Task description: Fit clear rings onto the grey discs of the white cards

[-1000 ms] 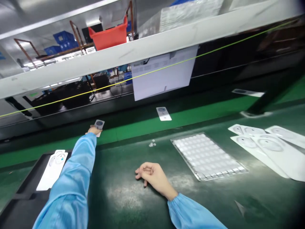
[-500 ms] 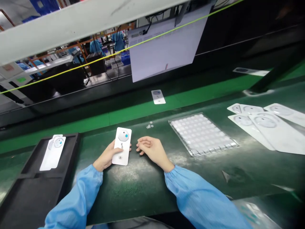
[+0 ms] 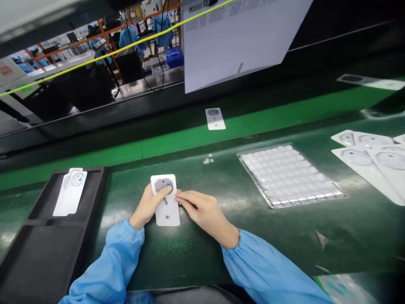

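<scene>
My left hand (image 3: 147, 207) is closed around the left side of a white rectangular card (image 3: 171, 211), its thumb lying across the front. The card has a grey octagonal shape with a blue dot near its top and small dark marks lower down. At the card's right edge is my right hand (image 3: 205, 211), thumb and fingers pinched together. Its fingertips touch or nearly touch the edge; whatever is between them is hidden. Beyond the hands lie several small clear discs (image 3: 207, 161). To their right, a clear plastic tray (image 3: 268, 202) holds rows of whitish round pieces.
A black tray (image 3: 68, 236) at left carries similar white cards (image 3: 71, 196). More large white cards (image 3: 376, 164) overlap at far right. One card (image 3: 215, 123) lies on the green strip ahead. A white panel (image 3: 234, 50) hangs above, crossed by a yellow cord (image 3: 110, 52).
My right hand has come left to the card's edge. The left thumb has moved up the card, onto the octagonal shape. The view has shifted slightly.
</scene>
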Tool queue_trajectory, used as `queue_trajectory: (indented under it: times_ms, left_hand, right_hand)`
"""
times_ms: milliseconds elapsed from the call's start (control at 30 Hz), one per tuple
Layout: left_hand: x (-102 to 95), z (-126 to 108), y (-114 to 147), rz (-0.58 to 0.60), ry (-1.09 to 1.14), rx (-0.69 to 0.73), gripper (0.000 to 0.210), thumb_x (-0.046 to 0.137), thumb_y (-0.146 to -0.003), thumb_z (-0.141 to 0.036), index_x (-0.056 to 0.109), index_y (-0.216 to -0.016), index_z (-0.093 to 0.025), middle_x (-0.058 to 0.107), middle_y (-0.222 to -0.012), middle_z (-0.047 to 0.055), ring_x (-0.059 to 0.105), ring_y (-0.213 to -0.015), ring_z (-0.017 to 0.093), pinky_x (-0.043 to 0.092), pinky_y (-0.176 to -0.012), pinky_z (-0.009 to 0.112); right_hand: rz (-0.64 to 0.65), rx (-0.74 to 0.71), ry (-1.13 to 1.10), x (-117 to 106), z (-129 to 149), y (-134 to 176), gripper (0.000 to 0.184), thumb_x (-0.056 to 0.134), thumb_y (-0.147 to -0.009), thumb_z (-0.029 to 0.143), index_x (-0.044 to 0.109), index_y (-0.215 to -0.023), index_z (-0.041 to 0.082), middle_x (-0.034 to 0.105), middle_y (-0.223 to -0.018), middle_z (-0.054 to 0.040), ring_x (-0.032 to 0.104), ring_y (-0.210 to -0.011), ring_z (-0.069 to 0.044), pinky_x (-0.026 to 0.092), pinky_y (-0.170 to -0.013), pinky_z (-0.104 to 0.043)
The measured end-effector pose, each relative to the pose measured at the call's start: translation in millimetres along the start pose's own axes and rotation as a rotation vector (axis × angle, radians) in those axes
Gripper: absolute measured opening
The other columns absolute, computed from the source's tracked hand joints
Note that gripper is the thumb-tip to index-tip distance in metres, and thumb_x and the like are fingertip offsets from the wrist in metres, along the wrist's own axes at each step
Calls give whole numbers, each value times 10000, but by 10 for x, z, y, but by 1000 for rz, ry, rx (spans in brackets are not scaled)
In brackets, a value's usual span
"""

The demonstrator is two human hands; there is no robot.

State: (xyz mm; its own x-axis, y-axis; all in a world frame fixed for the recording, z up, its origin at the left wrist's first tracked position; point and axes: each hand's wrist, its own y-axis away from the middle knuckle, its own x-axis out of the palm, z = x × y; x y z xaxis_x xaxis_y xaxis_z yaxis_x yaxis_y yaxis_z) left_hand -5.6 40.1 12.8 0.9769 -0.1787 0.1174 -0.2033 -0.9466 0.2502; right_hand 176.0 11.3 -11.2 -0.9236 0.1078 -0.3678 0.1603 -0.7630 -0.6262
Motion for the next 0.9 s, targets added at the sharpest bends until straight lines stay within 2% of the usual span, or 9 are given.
queue_trajectory:
  times_ms: [200,367,500,667,900]
  left_hand:
    - [11,79,11,-88,-205,152,401,791,-794,-502,685,-760,-117,677,-690,26,591,-591,119,457,-539,207]
    - [46,105,34,-108,-155,162,405,810,-760,-507,682,-714,-125,679,-654,29,596,-538,123,470,-507,215]
    - [58,118,59,-62,-161,117,430,793,-771,-537,694,-735,-121,696,-650,49,631,-526,151,477,-482,227]
    - [-12,133,55,8,-242,155,412,738,-840,-509,688,-757,-109,696,-668,49,615,-552,130,449,-491,200]
    - [-56,121,64,103,-215,122,328,727,-845,-430,705,-941,-117,731,-765,54,667,-626,162,493,-549,223]
  right_hand:
    - [-15,23,20,-24,44,1,166,617,-989,175,774,-1039,193,804,-932,-53,768,-791,-176,638,-739,-262]
    - [-5,-9,84,-25,33,6,209,565,-1017,177,759,-1096,180,789,-958,-70,752,-829,-178,628,-773,-273]
    - [26,-51,200,-2,2,15,240,540,-1024,156,740,-1155,146,770,-935,-83,737,-796,-179,624,-760,-278]
    - [144,-102,393,4,-48,2,309,494,-1031,142,725,-1236,140,760,-1005,-96,731,-777,-176,616,-665,-265]
    - [222,-62,485,4,-87,-21,329,494,-1028,150,734,-1249,196,759,-995,-74,727,-764,-160,604,-656,-242]
